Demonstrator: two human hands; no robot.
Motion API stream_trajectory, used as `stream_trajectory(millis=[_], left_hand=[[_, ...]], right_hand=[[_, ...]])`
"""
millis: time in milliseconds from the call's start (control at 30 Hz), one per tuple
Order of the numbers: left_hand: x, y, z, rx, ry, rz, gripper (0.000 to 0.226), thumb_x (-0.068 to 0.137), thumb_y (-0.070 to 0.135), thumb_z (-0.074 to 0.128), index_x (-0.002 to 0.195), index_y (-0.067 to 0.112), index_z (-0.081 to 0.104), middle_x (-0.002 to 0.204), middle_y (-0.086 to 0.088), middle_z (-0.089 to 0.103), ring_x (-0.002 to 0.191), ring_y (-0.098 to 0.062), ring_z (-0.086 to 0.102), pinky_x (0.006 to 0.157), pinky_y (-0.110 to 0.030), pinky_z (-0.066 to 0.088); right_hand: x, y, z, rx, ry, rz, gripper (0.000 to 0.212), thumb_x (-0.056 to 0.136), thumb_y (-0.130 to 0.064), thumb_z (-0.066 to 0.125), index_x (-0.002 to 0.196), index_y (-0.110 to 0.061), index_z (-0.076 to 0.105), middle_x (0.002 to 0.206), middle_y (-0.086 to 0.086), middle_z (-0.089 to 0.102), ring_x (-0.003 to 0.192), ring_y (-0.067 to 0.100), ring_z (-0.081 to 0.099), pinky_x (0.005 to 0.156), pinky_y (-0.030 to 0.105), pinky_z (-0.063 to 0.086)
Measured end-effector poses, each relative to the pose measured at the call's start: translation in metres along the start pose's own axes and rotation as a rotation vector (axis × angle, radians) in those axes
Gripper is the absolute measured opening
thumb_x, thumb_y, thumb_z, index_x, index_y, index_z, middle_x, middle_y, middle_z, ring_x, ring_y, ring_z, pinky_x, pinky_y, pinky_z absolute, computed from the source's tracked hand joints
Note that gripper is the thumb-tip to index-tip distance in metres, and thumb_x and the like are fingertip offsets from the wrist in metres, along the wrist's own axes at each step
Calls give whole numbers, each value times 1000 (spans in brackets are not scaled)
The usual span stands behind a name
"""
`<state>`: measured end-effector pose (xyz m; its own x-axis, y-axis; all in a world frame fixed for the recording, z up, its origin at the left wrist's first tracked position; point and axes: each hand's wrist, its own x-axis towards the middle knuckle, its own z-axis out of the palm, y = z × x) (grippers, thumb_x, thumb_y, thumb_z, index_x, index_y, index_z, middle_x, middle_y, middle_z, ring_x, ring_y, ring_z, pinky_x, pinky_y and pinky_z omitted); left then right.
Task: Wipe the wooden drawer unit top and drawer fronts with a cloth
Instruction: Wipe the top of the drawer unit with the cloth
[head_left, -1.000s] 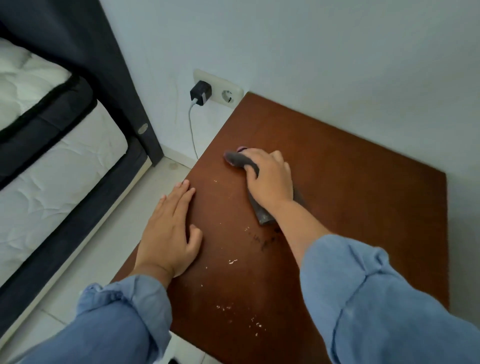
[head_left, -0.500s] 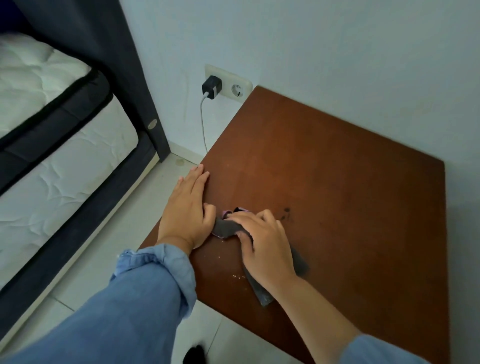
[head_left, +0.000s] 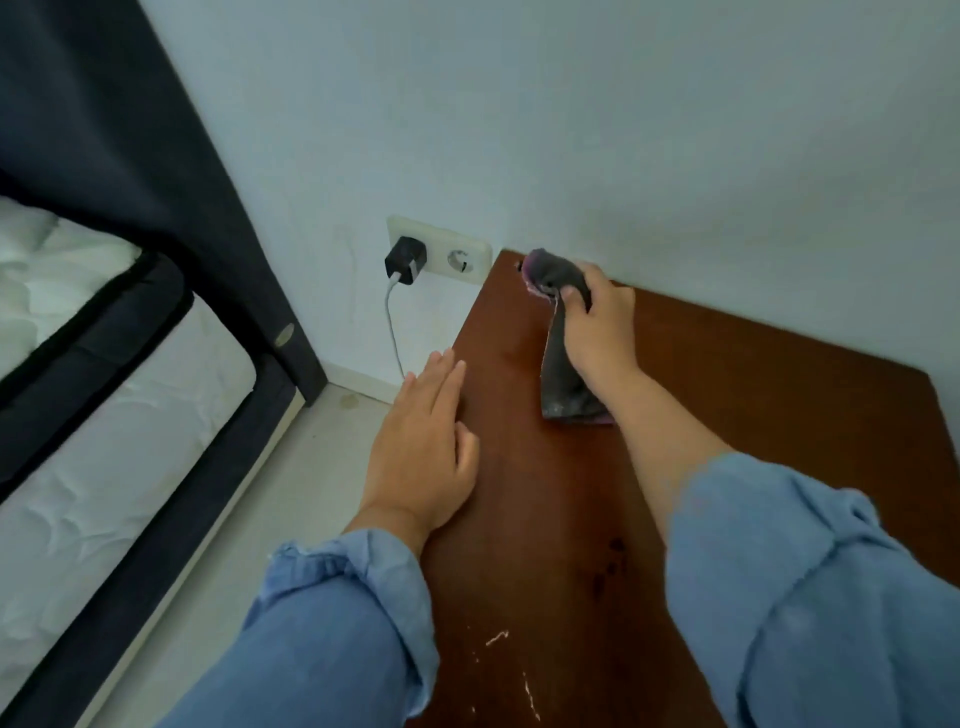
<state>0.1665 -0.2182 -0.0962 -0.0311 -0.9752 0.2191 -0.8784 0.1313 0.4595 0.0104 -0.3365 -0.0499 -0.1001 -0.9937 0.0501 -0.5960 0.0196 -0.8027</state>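
Observation:
The dark reddish wooden top of the drawer unit (head_left: 753, 415) fills the right half of the view, pushed against the white wall. My right hand (head_left: 597, 327) grips a dark grey cloth (head_left: 563, 379) with a pinkish edge and presses it on the top at the far left corner by the wall. My left hand (head_left: 421, 457) lies flat, fingers together, on the left edge of the top, holding nothing. A few dark spots (head_left: 608, 566) and pale flecks (head_left: 498, 636) mark the near part of the wood. The drawer fronts are out of sight.
A wall socket (head_left: 462, 258) with a black charger (head_left: 405, 260) and white cable sits left of the unit. A bed with white mattress (head_left: 119, 415) and dark frame stands at the left, across a strip of pale tiled floor (head_left: 249, 519).
My right hand has swept the cloth from the near left part of the top up to the far left corner by the wall. My left hand stays flat on the left edge.

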Motion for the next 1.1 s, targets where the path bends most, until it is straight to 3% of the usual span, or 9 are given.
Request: stream_trajectory(millis=[67,200,467,700,833,1100], left_hand=[[2,-2,8,0,5,15,63,85,25,30,145,7,36,153,-9,32,143,-13,21,118,-18,-2],[4,-3,15,-48,48,-7,64,85,24,35,146,6,34,154,-7,30,144,-12,18,119,-25,8],[7,-4,16,-63,46,-31,68,80,22,37,146,5,33,155,-9,28,146,-15,17,120,-26,7],[6,-7,17,-84,53,-53,73,76,23,33,146,3,31,156,-11,25,146,-17,15,120,-32,9],[5,-6,16,-115,85,-60,75,74,22,30,147,3,30,156,-10,25,146,-17,14,120,-37,13],[-9,-9,4,-56,64,-60,74,75,21,30,147,3,30,156,-12,25,146,-20,17,120,-35,11]], right_hand=[[20,-3,15,13,-8,41,41,103,-12,31,142,-5,40,124,32,38,131,44,33,108,36,24],[60,11,40,-161,129,63,37,99,-26,41,135,-25,49,130,13,49,125,30,41,105,36,29],[96,19,60,-474,-40,-157,29,96,-25,43,121,-22,57,124,2,58,120,29,40,97,40,35],[2,15,62,-394,-160,-294,29,94,-21,46,117,-33,60,123,-16,56,107,19,46,81,30,31],[-63,20,56,-367,-178,-374,29,92,-20,50,114,-34,62,118,-20,59,98,14,48,78,30,37],[-60,20,56,-409,-160,-400,29,94,-22,46,115,-35,62,119,-19,58,100,16,45,78,29,32]])
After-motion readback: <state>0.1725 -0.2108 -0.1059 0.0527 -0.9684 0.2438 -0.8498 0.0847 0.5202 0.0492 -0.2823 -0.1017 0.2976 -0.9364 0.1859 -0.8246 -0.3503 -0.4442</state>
